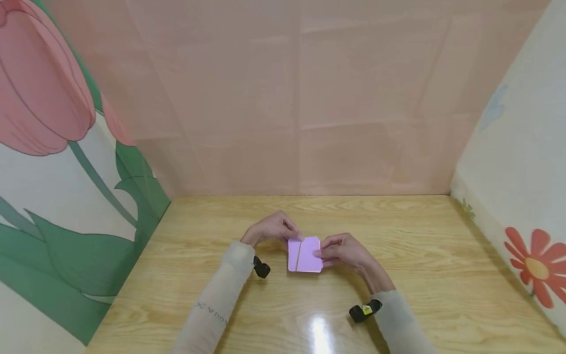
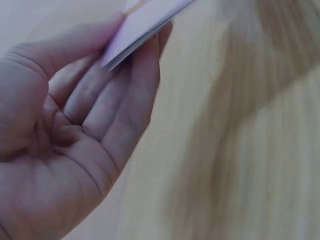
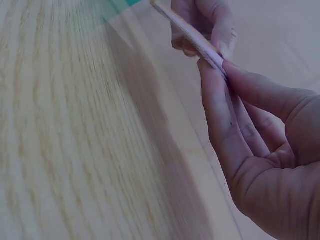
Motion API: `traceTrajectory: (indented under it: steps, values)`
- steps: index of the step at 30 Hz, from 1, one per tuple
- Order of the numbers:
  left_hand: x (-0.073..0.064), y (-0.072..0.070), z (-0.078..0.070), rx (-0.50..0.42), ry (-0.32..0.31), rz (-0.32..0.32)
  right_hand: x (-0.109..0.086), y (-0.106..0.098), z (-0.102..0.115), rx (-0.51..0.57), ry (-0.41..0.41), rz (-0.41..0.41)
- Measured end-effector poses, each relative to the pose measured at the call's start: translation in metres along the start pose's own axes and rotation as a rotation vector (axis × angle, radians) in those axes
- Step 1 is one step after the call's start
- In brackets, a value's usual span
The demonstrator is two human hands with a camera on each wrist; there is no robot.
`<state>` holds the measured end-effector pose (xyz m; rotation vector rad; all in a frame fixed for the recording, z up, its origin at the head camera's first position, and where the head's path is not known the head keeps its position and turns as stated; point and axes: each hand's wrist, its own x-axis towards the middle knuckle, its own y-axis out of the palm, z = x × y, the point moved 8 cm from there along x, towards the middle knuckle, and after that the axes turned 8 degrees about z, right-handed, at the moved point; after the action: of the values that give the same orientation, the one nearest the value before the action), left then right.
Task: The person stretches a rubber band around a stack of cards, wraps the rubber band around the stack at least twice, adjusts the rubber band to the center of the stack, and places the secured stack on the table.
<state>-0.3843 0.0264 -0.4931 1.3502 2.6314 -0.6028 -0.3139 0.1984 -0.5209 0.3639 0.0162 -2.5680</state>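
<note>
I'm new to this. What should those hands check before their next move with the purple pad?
1. Left hand gripping the purple pad: ok, near its upper left.
2. Right hand gripping it: ok, thumb in front at the right edge.
3. Pad lifted off the table: ok.
4. Band centred across the front: not ok, left of middle and slightly slanted.
5. Band's path behind: cannot tell, hidden.
</note>
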Motion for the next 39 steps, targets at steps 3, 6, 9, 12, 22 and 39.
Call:
traceTrajectory:
  steps: [3,6,9,12,22,39]
  values:
    - [0.001,0.003,-0.003,0.016,0.006,-0.007,0.001,0.004,0.001,-0.005,0.003,0.002]
    - [0.0,0.002,-0.007,0.013,0.005,-0.015,0.004,0.006,0.002,0.008,-0.007,0.005]
    - [-0.001,0.001,-0.008,0.013,0.007,-0.017,0.006,0.005,0.001,0.005,-0.016,0.002]
    - [-0.001,0.001,-0.009,0.02,0.009,-0.015,0.006,0.003,0.0,0.003,-0.013,-0.007]
    - [-0.011,-0.001,-0.003,-0.05,0.022,-0.051,0.0,-0.003,0.001,0.021,-0.013,-0.046]
    - [-0.036,0.011,0.03,-0.45,0.06,-0.286,-0.002,-0.011,0.003,0.117,-0.027,-0.137]
